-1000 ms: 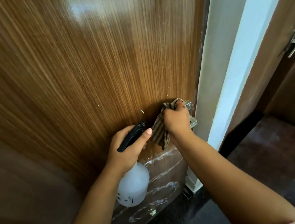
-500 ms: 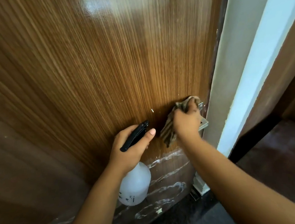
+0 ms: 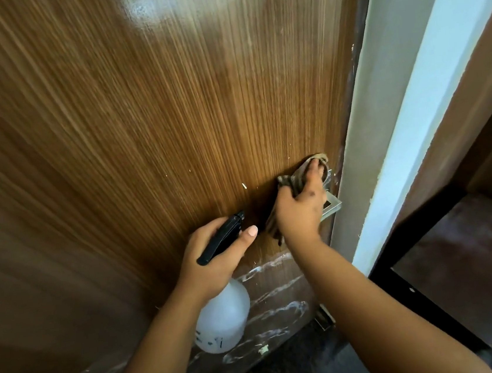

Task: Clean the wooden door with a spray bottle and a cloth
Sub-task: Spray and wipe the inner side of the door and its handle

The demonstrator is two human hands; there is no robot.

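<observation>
While the right hand grips the cloth over a half-hidden door handle, left hand fingers clasp the spray bottle.

Dark markings on the spray bottle are too blurred to read; no other text shows.

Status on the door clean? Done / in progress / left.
Done: cannot confirm any wiped area; the upper wooden door only shows glare. In hand: the right hand presses the cloth around the metal handle by the door's edge, while the left hand grips the spray bottle. Left: white smears on the bottom panel and scattered white specks above it.
</observation>
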